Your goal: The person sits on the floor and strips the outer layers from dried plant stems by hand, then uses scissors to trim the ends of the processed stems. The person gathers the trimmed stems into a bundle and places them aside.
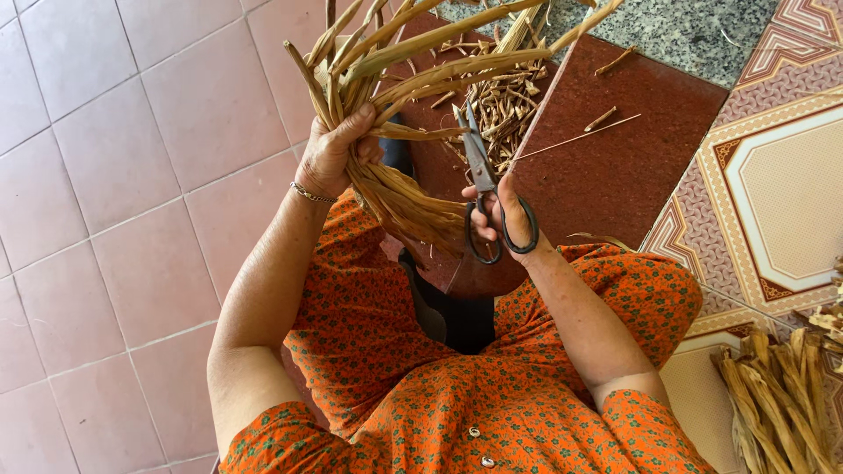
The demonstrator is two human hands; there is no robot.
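My left hand (334, 154) grips a woven bundle of dried tan fibre strips (399, 197), with loose strip ends (413, 53) fanning up and to the right. My right hand (499, 215) holds black-handled scissors (481, 171) by their loops, blades pointing up toward the strips just right of the bundle. A thin bracelet sits on my left wrist. My lap in an orange patterned dress (457, 386) is below.
Cut scraps of dried strips (505, 101) litter a dark red floor slab (632, 149). Pink tiles (114, 175) lie to the left, patterned tiles (773, 193) to the right. A pile of dried strips (781, 395) rests at the lower right.
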